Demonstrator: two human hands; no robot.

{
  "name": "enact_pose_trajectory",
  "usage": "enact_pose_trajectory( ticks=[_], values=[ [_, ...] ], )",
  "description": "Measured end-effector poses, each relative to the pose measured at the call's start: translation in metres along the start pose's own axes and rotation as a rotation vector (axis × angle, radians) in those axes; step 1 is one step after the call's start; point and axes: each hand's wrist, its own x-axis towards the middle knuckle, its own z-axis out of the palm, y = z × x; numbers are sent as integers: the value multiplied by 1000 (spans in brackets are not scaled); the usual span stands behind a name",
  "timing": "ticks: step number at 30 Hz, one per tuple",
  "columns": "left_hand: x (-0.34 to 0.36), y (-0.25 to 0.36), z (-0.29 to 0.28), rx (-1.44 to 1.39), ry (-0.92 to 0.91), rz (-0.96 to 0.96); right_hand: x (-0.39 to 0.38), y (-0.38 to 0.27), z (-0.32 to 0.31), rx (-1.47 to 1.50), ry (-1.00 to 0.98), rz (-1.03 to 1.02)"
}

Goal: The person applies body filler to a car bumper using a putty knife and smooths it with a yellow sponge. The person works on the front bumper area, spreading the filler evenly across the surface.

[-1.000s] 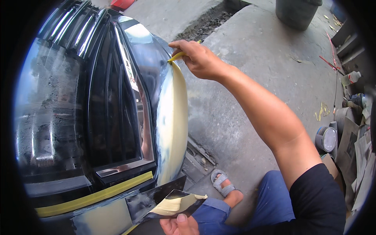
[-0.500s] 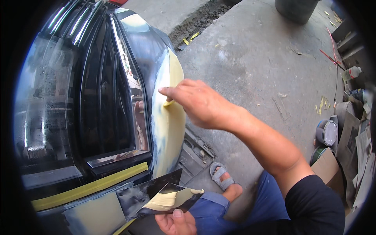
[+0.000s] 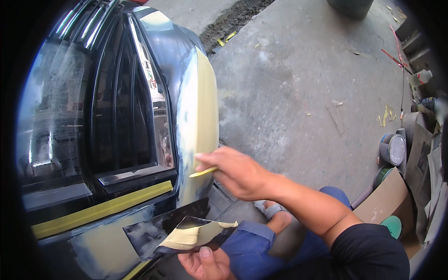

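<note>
My right hand (image 3: 235,172) grips a thin yellow spreader (image 3: 200,172) against the lower part of a curved strip of pale cream filler (image 3: 204,93) on the car's dark corner panel (image 3: 172,58). At the bottom, my left hand (image 3: 205,261) holds a dark mixing board (image 3: 212,240), its thumb at the near edge, with thick cream paste (image 3: 182,238) on it. The car's black grooved trim (image 3: 121,102), a shiny upright strip and yellow masking tape (image 3: 100,210) lie left and below of the filler.
A dark bucket (image 3: 350,7) stands at the top right. Along the right are tins (image 3: 392,149), a plastic bottle (image 3: 422,77), cardboard (image 3: 378,203) and paper sheets. A rough trench (image 3: 228,23) crosses the concrete floor (image 3: 289,93). My sandalled foot (image 3: 268,210) is below the car's corner.
My right hand has moved down along the filler with the spreader, from near its top to near its bottom. My left hand with the board has shifted slightly left in view.
</note>
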Motion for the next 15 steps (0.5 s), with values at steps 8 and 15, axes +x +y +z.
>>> enact_pose_trajectory(
  ticks=[8,15],
  values=[
    [1,3,7,-50,-19,-34,41,66,-59,-55,230,227],
    [1,-1,6,-23,20,-21,97,85,-71,-180,255,-15]
  ],
)
